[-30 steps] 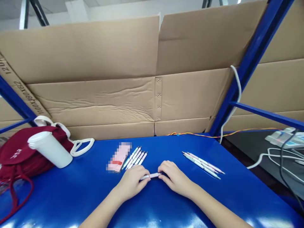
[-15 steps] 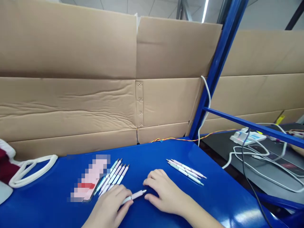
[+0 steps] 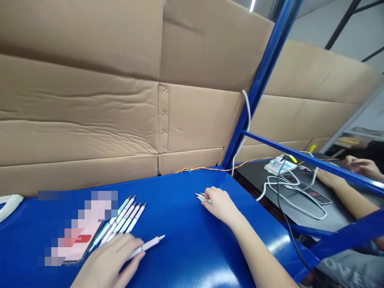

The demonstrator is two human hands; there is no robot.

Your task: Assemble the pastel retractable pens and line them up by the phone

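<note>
My left hand [image 3: 109,260] is closed round a pale pink-and-white pen [image 3: 152,242], its silver tip pointing up and to the right. Just behind that hand, several pastel pens [image 3: 131,214] lie side by side, their lower ends partly hidden by it. Farther to the right, my right hand [image 3: 221,204] has its fingers curled down over a small group of pens [image 3: 200,197]. Only the tips of this group show at the left of the fingers; how many the hand grips is hidden.
A phone with a pink, blurred screen [image 3: 82,239] lies left of the pens on the blue table [image 3: 180,264]. Cardboard [image 3: 198,124] walls the back. Right of a blue post [image 3: 258,92] are white cables [image 3: 271,186], a power strip [image 3: 280,165] and another person's hands [image 3: 361,166].
My right hand has moved right, away from the left hand's pen, and closed over the right-hand pens. My left hand keeps its pen. The view has turned right, showing another person's arms.
</note>
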